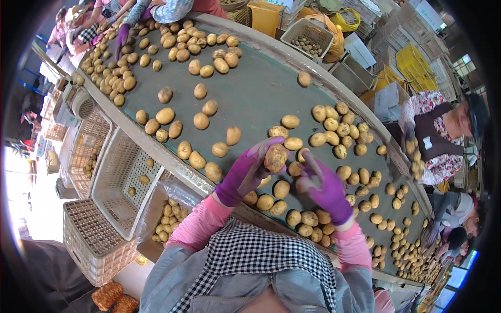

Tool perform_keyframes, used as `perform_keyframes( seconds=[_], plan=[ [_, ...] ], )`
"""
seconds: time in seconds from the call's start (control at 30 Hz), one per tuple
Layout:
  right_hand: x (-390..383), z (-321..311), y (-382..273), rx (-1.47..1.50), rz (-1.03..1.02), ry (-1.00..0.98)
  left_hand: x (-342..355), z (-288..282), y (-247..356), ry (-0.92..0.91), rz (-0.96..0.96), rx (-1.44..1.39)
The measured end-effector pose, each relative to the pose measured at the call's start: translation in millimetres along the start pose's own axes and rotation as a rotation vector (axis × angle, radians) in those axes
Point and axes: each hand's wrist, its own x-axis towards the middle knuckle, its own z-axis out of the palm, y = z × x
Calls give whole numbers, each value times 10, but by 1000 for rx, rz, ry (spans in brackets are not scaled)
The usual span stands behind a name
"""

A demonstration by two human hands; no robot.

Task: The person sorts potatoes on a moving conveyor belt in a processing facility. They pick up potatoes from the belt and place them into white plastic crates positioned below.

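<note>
Over conveyor belt [261,78]: left hand [250,166] has fingers partly hidden behind potato [275,158]. Across belt's far left end: co-worker [210,6] cropped by top edge. Belt's right end: potato pile [424,258] too small to count. Beside belt's near edge: cardboard box [149,249] partly behind sleeve [201,221].

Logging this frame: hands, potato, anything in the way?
Left hand holding one potato above belt. Right hand beside it, grip unclear. More potatoes on belt around both hands.
</note>
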Motion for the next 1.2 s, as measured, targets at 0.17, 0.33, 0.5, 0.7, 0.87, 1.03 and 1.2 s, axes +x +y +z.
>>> perform_keyframes(
  seconds=[0.17, 0.33, 0.5, 0.7, 0.87, 1.03, 1.2],
  plan=[
    [258, 471, -276, -103, -202, 110, -133, 174, 138, 160, -147, -477],
    [127, 467, -324, 318, -78, 4, -332, 196, 344, 232, -134, -130],
    [-136, 338, -388, 720, 136, -61, -409, -97, 270, 447, 58, 378],
    [-378, -3, -452, 1126, 96, -215, -689, -661, -303, 630, 133, 1416],
    [-488, -104, -250, 1562, 151, -229, -632, -419, -278, 653, -15, 1590],
    [-609, -291, -240, 1473, 250, -223, -647, -156, -213, 570, -70, 1728],
    [-737, -500, -612, 1068, 110, -189, -694, 228, -158, 560, 50, 1649]
  ],
)
